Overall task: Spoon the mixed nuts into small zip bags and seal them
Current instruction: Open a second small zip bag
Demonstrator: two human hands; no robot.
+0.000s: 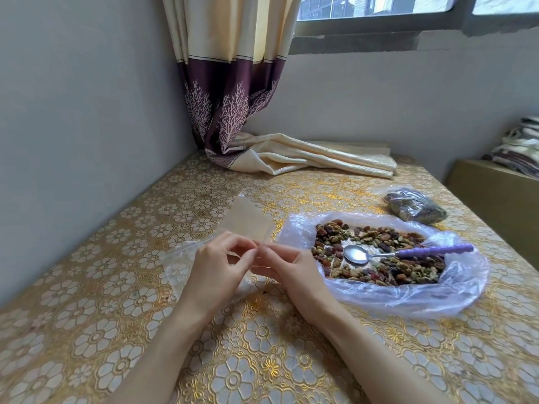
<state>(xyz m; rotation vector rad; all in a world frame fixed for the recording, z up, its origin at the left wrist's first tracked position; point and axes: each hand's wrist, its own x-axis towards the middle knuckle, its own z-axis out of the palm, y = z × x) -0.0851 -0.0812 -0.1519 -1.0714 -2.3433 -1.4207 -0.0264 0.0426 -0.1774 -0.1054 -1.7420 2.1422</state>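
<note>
Both hands, left hand (217,259) and right hand (287,265), pinch the empty zip bag (248,220) at its mouth; fingers clamped on opposite lips should peel them apart before taking the spoon (402,253).

Grey plain walls (73,112) meet in a corner up and left of the fingers (248,252). Cream curtain (230,68) with purple, branch-printed lower band hangs in that corner, its hem piled on the table beyond the fingers. Window (379,7) high to their upper right, daylight coming in. Table (262,360) covered in gold floral cloth. Far right: wooden box (490,196), folded striped fabric (519,147) on top.
</note>
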